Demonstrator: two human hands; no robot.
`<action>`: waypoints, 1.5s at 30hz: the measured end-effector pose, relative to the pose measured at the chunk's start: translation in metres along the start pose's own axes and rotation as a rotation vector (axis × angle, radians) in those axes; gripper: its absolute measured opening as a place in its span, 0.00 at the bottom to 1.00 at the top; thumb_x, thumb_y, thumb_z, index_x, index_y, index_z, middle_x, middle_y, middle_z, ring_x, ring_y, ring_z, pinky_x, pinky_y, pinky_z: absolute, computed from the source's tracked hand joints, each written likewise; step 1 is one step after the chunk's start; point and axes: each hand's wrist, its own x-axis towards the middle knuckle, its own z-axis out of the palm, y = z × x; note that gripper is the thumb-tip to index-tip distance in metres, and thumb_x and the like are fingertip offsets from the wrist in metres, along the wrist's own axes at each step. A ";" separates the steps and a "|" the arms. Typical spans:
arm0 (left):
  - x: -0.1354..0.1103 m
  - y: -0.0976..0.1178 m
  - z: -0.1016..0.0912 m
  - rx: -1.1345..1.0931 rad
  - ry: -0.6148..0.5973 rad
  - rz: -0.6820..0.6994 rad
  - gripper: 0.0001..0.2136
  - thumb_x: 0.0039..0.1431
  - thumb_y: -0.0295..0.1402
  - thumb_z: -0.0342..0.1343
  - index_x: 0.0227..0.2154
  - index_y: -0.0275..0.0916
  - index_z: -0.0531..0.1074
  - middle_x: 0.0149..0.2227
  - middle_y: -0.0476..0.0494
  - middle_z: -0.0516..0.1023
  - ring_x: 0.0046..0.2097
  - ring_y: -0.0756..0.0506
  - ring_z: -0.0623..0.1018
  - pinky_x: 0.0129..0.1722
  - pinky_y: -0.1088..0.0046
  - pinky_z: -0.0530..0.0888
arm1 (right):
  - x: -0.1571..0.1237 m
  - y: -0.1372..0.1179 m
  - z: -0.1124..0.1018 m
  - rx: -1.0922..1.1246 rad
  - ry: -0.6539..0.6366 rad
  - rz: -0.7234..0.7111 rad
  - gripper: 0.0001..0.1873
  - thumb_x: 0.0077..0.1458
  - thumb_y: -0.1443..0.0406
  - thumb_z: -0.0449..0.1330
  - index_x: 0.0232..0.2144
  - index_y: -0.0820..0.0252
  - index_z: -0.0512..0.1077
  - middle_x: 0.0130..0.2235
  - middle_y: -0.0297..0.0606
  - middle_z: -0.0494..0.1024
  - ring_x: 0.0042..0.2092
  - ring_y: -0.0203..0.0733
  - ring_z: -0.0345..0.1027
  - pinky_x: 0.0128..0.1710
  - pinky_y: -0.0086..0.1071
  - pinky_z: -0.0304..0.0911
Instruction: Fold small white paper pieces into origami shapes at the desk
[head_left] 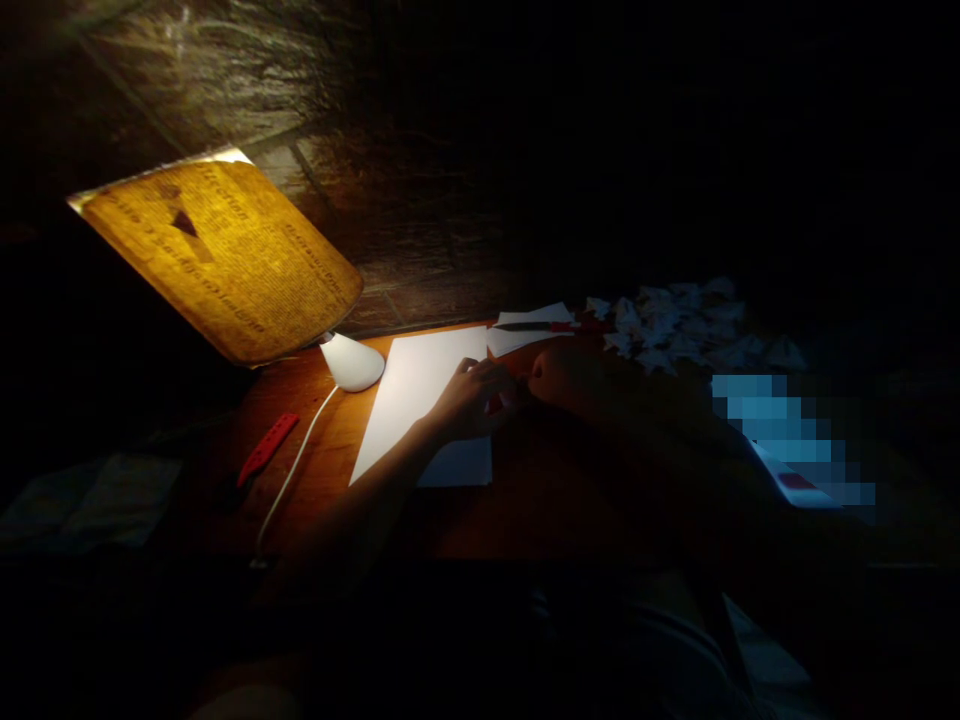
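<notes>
My left hand [480, 395] hovers over or rests on the right part of a white paper sheet [420, 375], its fingers bent and brought together. Close beside it on the right is my right hand [561, 380], closed and mostly in shadow. The fingertips of both hands nearly meet, and what they pinch is too dark to make out. Just beyond the hands, a knife [525, 327] with a dark blade and partly red handle lies across smaller white paper pieces [517, 344].
A lamp with a newspaper-covered shade [225, 260] and white base [352, 362] lights the wooden table [315, 470]. Its white cord [296, 460] runs forward past a red handled tool [268, 445]. Several folded paper shapes [660, 325] lie back right, near a glowing, pixelated screen [795, 430].
</notes>
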 end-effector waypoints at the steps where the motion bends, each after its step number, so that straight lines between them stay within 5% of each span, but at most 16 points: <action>1: 0.000 0.001 -0.001 0.003 -0.006 -0.003 0.10 0.62 0.41 0.57 0.36 0.41 0.75 0.41 0.41 0.79 0.46 0.39 0.76 0.48 0.58 0.65 | 0.000 -0.001 0.000 -0.005 -0.012 -0.002 0.13 0.57 0.61 0.61 0.37 0.62 0.83 0.41 0.47 0.84 0.40 0.47 0.77 0.40 0.34 0.67; 10: -0.001 -0.001 0.001 -0.031 -0.029 -0.014 0.10 0.60 0.41 0.60 0.40 0.42 0.76 0.44 0.41 0.80 0.49 0.39 0.76 0.50 0.58 0.64 | -0.002 -0.002 -0.008 0.055 -0.068 -0.003 0.13 0.59 0.58 0.63 0.33 0.60 0.84 0.36 0.43 0.85 0.33 0.42 0.75 0.30 0.31 0.59; 20: -0.001 -0.001 0.002 -0.058 -0.019 -0.025 0.09 0.62 0.40 0.58 0.37 0.41 0.76 0.42 0.42 0.79 0.47 0.40 0.76 0.48 0.60 0.64 | 0.004 0.000 0.004 0.013 -0.027 0.001 0.10 0.59 0.62 0.62 0.37 0.60 0.83 0.42 0.46 0.84 0.38 0.45 0.76 0.35 0.33 0.62; 28: -0.002 -0.004 0.005 -0.032 -0.046 -0.035 0.11 0.60 0.40 0.61 0.43 0.42 0.78 0.44 0.41 0.79 0.49 0.38 0.75 0.50 0.57 0.65 | 0.004 0.010 0.010 -0.064 -0.004 -0.165 0.11 0.64 0.64 0.56 0.38 0.59 0.79 0.42 0.43 0.83 0.39 0.44 0.74 0.34 0.33 0.57; 35: -0.003 0.000 -0.001 -0.017 -0.073 -0.026 0.13 0.64 0.39 0.57 0.48 0.44 0.77 0.45 0.40 0.78 0.50 0.38 0.74 0.50 0.57 0.66 | 0.003 0.017 0.013 0.051 0.104 -0.186 0.05 0.60 0.62 0.63 0.34 0.58 0.75 0.37 0.39 0.80 0.36 0.40 0.70 0.32 0.32 0.54; 45: -0.004 0.000 -0.003 -0.019 -0.099 -0.025 0.15 0.65 0.38 0.56 0.52 0.46 0.77 0.47 0.40 0.77 0.51 0.38 0.73 0.52 0.56 0.66 | 0.008 0.019 0.011 0.124 0.125 -0.122 0.11 0.55 0.57 0.68 0.29 0.58 0.73 0.35 0.37 0.79 0.35 0.40 0.68 0.30 0.31 0.52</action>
